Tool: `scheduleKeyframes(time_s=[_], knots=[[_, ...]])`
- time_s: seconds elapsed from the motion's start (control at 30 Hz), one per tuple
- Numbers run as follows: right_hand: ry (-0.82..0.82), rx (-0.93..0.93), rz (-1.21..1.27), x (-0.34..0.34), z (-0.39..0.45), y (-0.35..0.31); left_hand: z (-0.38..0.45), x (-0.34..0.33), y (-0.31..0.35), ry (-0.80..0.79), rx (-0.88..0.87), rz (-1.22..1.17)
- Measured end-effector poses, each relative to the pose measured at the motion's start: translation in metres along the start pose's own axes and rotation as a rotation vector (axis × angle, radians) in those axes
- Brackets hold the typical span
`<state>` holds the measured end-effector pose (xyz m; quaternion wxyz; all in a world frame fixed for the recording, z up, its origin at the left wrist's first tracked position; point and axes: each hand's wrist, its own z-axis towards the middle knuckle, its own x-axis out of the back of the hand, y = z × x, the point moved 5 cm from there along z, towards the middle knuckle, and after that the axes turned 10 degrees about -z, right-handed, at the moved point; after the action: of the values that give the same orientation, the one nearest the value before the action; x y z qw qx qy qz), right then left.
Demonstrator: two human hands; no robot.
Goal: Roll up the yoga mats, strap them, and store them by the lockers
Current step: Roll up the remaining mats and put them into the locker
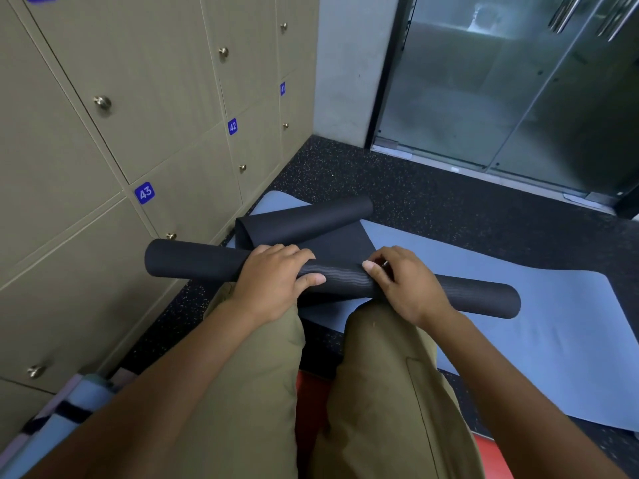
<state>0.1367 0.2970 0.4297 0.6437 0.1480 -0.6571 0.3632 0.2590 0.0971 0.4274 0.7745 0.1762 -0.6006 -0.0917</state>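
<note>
Both hands, left and right, grip a rolled black mat across the knees; no strap visible; blue mat lies unrolled beside lockers.

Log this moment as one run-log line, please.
stage: rolling | left hand: grips black mat roll | right hand: grips roll | strap: none seen | blue mat: flat on floor
</note>
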Motion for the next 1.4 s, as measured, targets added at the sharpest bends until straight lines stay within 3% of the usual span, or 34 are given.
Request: scheduleKeyframes(time_s=[0.13, 0.3, 0.43, 0.53, 0.63, 0.8, 0.93, 1.03, 1.13, 1.27, 1.4], knots=[[0.066, 0.083, -0.302, -0.014, -0.014, -0.004, 0.018, 0.003, -0.007, -0.166, 0.114, -0.078], [0.052, 0.07, -0.336, -0.025, -0.01, 0.002, 0.041, -0.002, -0.011, -0.393, 0.238, -0.092], [-0.033, 0.082, -0.333, -0.025, 0.007, -0.001, 0.054, -0.007, -0.026, -0.48, 0.246, -0.069], [-0.079, 0.068, -0.308, -0.021, 0.018, 0.001, 0.061, -0.012, -0.028, -0.456, 0.18, -0.033], [-0.093, 0.042, -0.321, -0.02, 0.026, 0.002, 0.063, -0.011, -0.026, -0.312, -0.007, -0.003], [-0.256, -0.054, -0.243, -0.025, 0.045, 0.015, 0.052, -0.017, -0.037, -0.231, -0.244, 0.276], [-0.435, -0.1, -0.085, -0.029, 0.059, 0.028, 0.055, -0.019, -0.053, -0.165, -0.227, 0.335], [-0.489, -0.083, -0.003, -0.027, 0.068, 0.031, 0.066, -0.017, -0.053, -0.242, -0.202, 0.362], [-0.459, 0.019, -0.07, -0.026, 0.068, 0.033, 0.074, -0.018, -0.053, -0.312, -0.193, 0.35], [-0.339, 0.167, -0.391, -0.025, 0.066, 0.047, 0.081, -0.015, -0.063, -0.422, -0.064, 0.219], [-0.219, 0.207, -0.422, -0.018, 0.075, 0.056, 0.098, -0.008, -0.063, -0.475, 0.022, 0.13]])
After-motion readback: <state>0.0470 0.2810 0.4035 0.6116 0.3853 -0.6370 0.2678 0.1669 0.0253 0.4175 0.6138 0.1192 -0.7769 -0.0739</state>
